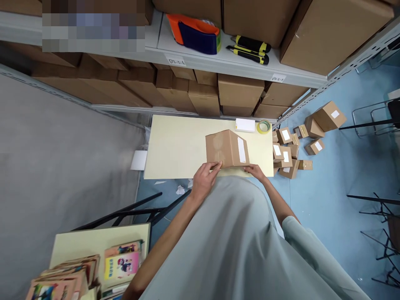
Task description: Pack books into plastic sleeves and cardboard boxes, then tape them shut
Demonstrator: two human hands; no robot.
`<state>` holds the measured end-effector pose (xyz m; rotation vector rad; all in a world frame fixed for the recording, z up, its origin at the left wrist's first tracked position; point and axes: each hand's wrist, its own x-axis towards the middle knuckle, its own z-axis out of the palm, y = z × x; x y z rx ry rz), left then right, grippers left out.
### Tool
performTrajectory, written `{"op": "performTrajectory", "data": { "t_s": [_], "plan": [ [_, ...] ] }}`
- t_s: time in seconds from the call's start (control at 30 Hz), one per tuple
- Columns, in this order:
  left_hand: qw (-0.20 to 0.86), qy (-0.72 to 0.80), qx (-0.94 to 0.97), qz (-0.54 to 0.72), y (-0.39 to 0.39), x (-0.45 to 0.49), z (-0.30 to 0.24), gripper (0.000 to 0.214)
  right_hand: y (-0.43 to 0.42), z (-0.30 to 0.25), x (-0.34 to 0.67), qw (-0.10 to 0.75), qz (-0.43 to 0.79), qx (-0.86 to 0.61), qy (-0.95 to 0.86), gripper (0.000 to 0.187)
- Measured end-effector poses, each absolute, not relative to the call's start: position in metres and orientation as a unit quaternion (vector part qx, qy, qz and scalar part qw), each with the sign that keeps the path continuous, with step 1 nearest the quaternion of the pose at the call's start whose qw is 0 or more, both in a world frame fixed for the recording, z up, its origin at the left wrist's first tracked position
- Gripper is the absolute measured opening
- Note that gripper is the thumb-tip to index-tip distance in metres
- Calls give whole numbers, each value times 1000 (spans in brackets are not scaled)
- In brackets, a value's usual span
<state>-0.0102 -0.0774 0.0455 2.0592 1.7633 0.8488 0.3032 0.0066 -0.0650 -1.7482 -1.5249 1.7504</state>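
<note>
A sealed brown cardboard box (pixel 226 148) with a white label on its right side stands on a pale yellow table (pixel 178 146). My left hand (pixel 204 179) grips the box's near left corner, fingers curled over the edge. At the near right bottom edge, my right hand (pixel 254 171) rests with its fingers against the box. My grey shirt hides the table's near edge.
A white pad (pixel 245 125) and a tape roll (pixel 264 126) lie at the table's far right. Several small labelled boxes (pixel 286 154) are piled on the blue floor. Shelves above hold cartons, a tape dispenser (pixel 195 33) and utility knives (pixel 250 49). Books (pixel 121 264) lie on a low table.
</note>
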Motion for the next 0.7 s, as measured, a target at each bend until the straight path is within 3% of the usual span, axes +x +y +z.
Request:
{"op": "performTrajectory", "data": {
  "t_s": [0.2,0.43,0.7],
  "plan": [
    [172,632,683,323,-86,-25,38,38,6,-46,304,197,674,-554,-448,70],
    [213,717,567,345,-83,-50,38,36,19,-32,287,234,650,-556,-462,56],
    [302,781,485,254,-70,-83,-3,46,13,-35,252,209,551,-604,-535,39]
  ]
}}
